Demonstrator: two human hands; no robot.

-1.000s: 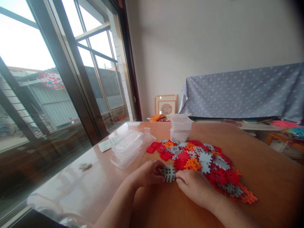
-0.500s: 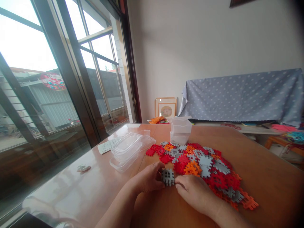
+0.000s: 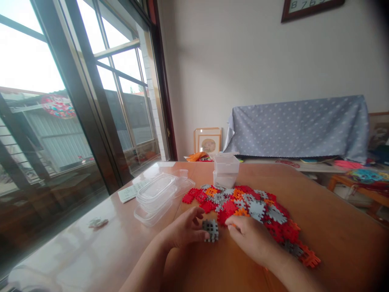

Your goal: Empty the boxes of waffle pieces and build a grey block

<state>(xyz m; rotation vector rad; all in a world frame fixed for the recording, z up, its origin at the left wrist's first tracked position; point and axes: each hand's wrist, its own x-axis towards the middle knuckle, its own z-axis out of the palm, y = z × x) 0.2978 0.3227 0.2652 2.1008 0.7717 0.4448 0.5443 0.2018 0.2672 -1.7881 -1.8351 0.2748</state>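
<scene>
- Left hand has spread fingers, just beside the gray interlocking block stack on the wooden table.
- Right hand has fingers pressed together at the red pile; pinch cannot be told.
- A careless bump can topple the stack.

Daylight floods through a tall dark-framed glass window on the left, beside a plain white wall bearing a dark frame with numerals. A grey polka-dot cloth drapes over low furniture on the right, and a small wooden-framed picture leans at the wall's foot.

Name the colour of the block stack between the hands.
Grey, with a waffle-like grid pattern, best seen in the head view: the stacked plastic blocks.
</scene>
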